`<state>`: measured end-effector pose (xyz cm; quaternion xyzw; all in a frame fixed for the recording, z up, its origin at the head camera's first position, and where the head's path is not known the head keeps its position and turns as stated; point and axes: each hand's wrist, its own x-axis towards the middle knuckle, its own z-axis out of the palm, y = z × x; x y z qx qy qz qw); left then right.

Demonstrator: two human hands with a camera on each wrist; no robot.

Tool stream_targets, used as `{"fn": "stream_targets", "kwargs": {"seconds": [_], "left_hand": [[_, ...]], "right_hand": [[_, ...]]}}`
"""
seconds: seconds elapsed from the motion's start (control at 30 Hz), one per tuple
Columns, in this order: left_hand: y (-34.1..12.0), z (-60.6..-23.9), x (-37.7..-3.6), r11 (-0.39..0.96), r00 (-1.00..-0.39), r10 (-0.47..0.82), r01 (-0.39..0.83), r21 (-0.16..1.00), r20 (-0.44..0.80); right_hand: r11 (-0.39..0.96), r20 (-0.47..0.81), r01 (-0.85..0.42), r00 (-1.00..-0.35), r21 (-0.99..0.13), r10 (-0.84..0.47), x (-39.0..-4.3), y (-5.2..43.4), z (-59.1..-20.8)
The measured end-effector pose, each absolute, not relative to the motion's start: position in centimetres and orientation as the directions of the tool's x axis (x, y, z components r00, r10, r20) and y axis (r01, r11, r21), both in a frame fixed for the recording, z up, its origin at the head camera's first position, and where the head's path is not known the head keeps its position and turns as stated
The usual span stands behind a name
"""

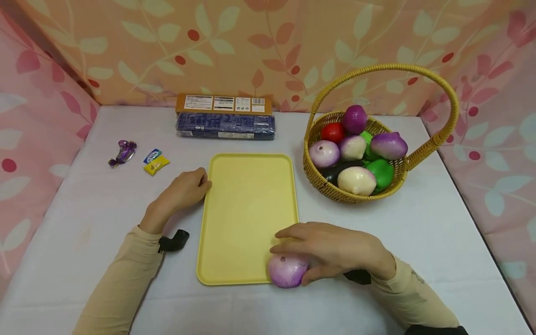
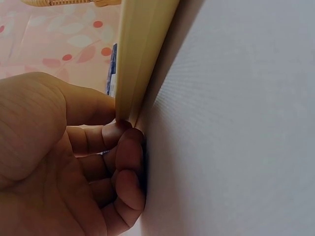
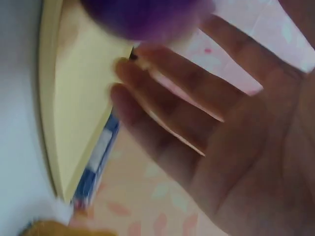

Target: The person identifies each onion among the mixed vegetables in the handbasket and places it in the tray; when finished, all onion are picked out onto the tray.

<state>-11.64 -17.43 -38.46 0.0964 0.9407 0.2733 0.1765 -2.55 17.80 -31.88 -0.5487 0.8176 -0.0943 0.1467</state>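
Observation:
My left hand (image 1: 186, 188) pinches the left rim of a yellow tray (image 1: 247, 209). In the left wrist view its thumb lies on the rim, with curled fingers (image 2: 129, 152) below. At the tray's front right corner is a pale purple turnip (image 1: 287, 270), which looks like a toy. My right hand (image 1: 335, 249) holds it, the thumb at its right side and the index finger along its top. The turnip (image 3: 147, 14) shows deep purple and blurred in the right wrist view, where the other fingers (image 3: 162, 108) are spread away from it.
A wicker basket (image 1: 356, 197) with a tall handle holds several toy vegetables, right of the tray. A blue and brown package (image 1: 226, 125) lies behind the tray. Wrapped candies, one purple (image 1: 123, 152) and one yellow and blue (image 1: 156, 163), lie at the left. Patterned cloth walls surround the table.

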Motion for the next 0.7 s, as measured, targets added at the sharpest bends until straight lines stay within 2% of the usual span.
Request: {"fn": "stream_targets", "kwargs": {"seconds": [0.1, 0.2, 0.27, 0.33, 0.5, 0.7], "left_hand": [[-17.4, -38.4, -11.7, 0.832, -0.919, 0.279, 0.085, 0.547, -0.280], [-17.4, -38.5, -11.7, 0.834, -0.917, 0.276, 0.080, 0.545, -0.288], [-17.4, -38.6, -11.7, 0.836, -0.916, 0.274, 0.076, 0.543, -0.294], [-17.4, -38.6, -11.8, 0.836, -0.915, 0.275, 0.075, 0.543, -0.297], [-17.3, -38.7, -11.8, 0.837, -0.914, 0.277, 0.079, 0.542, -0.295], [-17.4, -38.7, -11.8, 0.839, -0.917, 0.271, 0.077, 0.539, -0.291]], "right_hand": [[0.469, 0.044, -0.845, -0.495, -0.259, -0.868, -3.9, 19.5, -31.2], [0.610, 0.247, -0.764, -0.645, -0.212, -0.723, -5.7, 21.8, -30.7], [0.687, 0.311, -0.695, -0.715, -0.212, -0.627, -6.9, 23.4, -30.6], [0.748, 0.310, -0.628, -0.770, -0.214, -0.558, -7.8, 25.0, -30.5], [0.853, 0.166, -0.497, -0.865, -0.157, -0.474, -8.6, 27.3, -30.9], [0.880, 0.129, -0.442, -0.896, -0.173, -0.424, -8.7, 27.7, -31.2]]}}
